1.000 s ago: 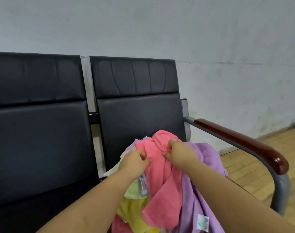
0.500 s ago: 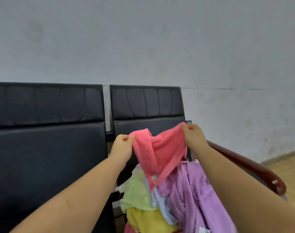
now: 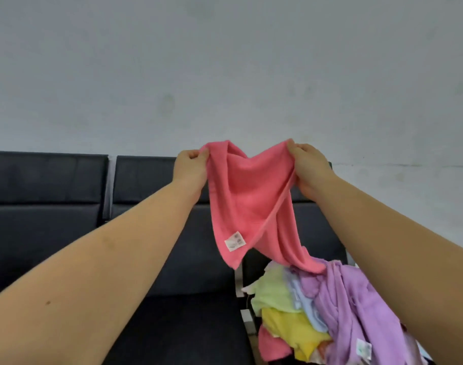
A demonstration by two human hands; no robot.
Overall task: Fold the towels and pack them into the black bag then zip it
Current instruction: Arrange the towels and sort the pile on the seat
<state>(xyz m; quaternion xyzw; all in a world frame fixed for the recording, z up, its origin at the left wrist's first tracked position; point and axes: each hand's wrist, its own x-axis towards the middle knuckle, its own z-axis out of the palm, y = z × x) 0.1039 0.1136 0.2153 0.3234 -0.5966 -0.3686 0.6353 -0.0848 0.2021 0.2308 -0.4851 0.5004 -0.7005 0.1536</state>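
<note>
No bag or other container shows in the head view; the towels lie loose in a heap (image 3: 327,312) on the black seat (image 3: 188,325) at about 5 o'clock in the picture. In that heap a purple towel (image 3: 356,301) drapes over the right side, a pale green towel (image 3: 272,293) sits at its left edge, a light blue towel (image 3: 302,299) runs between those two, and a yellow towel (image 3: 285,322) lies below the green one, with a bit of pink cloth at the heap's lower left.

The pink towel (image 3: 248,198) hangs in the air in front of the dark chair backs (image 3: 48,196), held up at its top edge. The left hand (image 3: 190,169) has its fingers curled, pinching the towel's upper left corner at roughly 10 o'clock from the towel's middle. The right hand (image 3: 310,167) pinches the upper right corner between thumb and fingers at roughly 2 o'clock. Between the two hands the top edge sags into a V. The cloth falls below both hands, twisted, its lower right tail touching the top of the purple towel. A small white label (image 3: 235,241) sits near the towel's lower left corner, at about 7 o'clock from its middle. A plain grey wall (image 3: 225,69) fills the upper half.
</note>
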